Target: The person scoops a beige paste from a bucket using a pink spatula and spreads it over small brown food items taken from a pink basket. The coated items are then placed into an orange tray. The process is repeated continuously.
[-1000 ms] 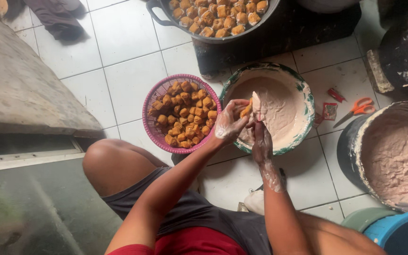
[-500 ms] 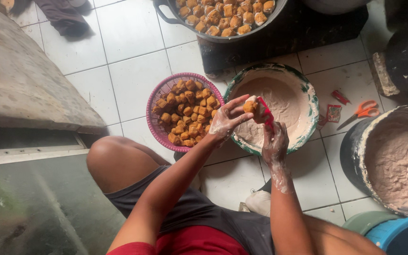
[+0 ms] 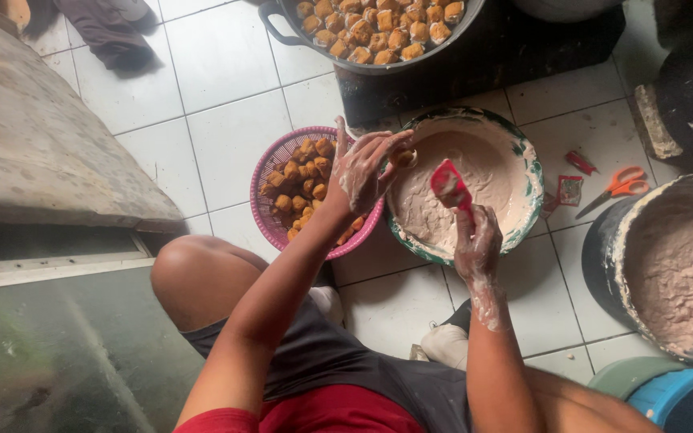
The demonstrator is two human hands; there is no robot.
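Note:
My left hand [image 3: 366,168], smeared with pale paste, holds a small fried tofu puff [image 3: 403,157] over the edge of a green-rimmed bowl [image 3: 527,172] of pinkish-white paste. My right hand [image 3: 477,244] grips a red spatula [image 3: 450,185] whose blade hangs over the paste, a short way right of the puff. A pink plastic basket [image 3: 270,172] of brown tofu puffs sits on the white tiled floor just left of the bowl, under my left wrist.
A dark pan [image 3: 378,32] of filled tofu stands on a black stove at the top. A big pot of paste [image 3: 671,265] is at right, with orange scissors [image 3: 615,186] and red sachets beside it. My bent knee [image 3: 202,277] and a grey slab [image 3: 34,144] are at left.
My hands have separated: the left hand has carried the tofu puff left to the bowl's rim, and the right hand has drawn the red spatula back over the paste.

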